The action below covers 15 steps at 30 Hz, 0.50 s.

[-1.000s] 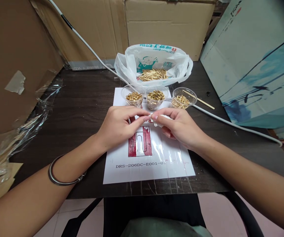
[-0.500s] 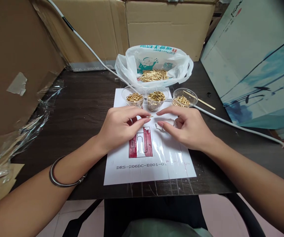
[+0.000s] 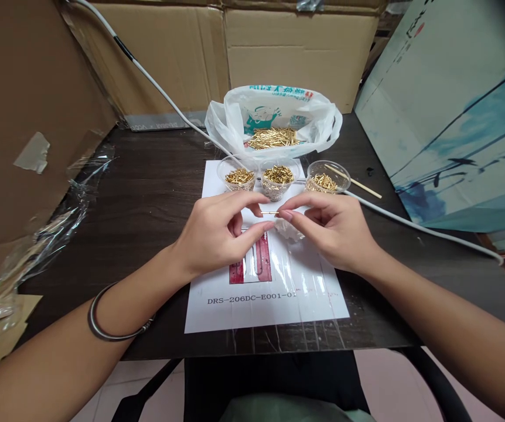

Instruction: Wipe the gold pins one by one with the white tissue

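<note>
A thin gold-coloured metal pin (image 3: 269,213) is held level above the paper sheet (image 3: 244,319), its right end pinched between the thumb and forefinger of my right hand (image 3: 338,228). My left hand (image 3: 215,231) is at the pin's other end, thumb and forefinger parted around it. Just beyond the hands stand three clear plastic cups: the left cup (image 3: 240,176), the middle cup (image 3: 277,179) and the right cup (image 3: 325,179), each with small gold metal pieces. Under my right fingers lies a crumpled whitish, see-through piece (image 3: 290,230).
Behind the cups, a white plastic bag (image 3: 224,126) holds many longer gold pins (image 3: 274,138). A wooden stick (image 3: 369,190) leans from the right cup. A white cable (image 3: 160,88) crosses the desk. Cardboard (image 3: 300,64) walls the back, and a painted panel (image 3: 454,129) stands right.
The pin has passed from my left fingertips to my right ones. My left thumb and forefinger have spread apart, while my right fingers have closed.
</note>
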Motion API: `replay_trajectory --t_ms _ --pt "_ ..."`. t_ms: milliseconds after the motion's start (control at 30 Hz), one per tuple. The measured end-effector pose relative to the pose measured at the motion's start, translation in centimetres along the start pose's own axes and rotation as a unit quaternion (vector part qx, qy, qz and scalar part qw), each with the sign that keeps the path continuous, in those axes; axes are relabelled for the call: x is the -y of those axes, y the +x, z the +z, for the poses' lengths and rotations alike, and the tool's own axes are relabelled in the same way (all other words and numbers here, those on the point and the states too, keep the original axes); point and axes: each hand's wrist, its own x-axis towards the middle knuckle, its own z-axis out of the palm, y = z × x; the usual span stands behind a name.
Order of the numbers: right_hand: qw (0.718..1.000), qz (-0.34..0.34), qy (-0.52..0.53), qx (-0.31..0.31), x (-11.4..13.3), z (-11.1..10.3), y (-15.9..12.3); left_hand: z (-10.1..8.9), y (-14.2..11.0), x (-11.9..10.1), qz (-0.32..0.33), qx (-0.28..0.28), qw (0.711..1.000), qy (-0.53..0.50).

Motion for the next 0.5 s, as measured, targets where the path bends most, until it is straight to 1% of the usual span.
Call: replay_trajectory --t_ms 100,233,300,400,500 --pt "1.0 -0.006 -0.018 -0.001 -0.1 -0.2 0.1 0.0 0.1 -0.1 0.004 0.006 1.0 0.007" --pt "0.998 -0.025 -0.047 0.045 -0.2 -0.4 0.2 0.1 0.1 -0.1 0.024 0.022 0.999 -0.014" --pt "0.996 -0.023 -0.053 0.065 0.1 -0.5 0.1 0.1 0.0 0.0 0.026 0.027 0.999 -0.037" --pt "0.994 -0.015 -0.065 0.087 1.1 -0.8 -0.1 0.2 0.0 0.0 0.018 0.019 0.998 -0.057" --pt "0.991 -0.023 -0.098 0.083 2.6 -2.0 0.7 0.1 0.0 -0.1 0.015 0.011 0.998 -0.053"
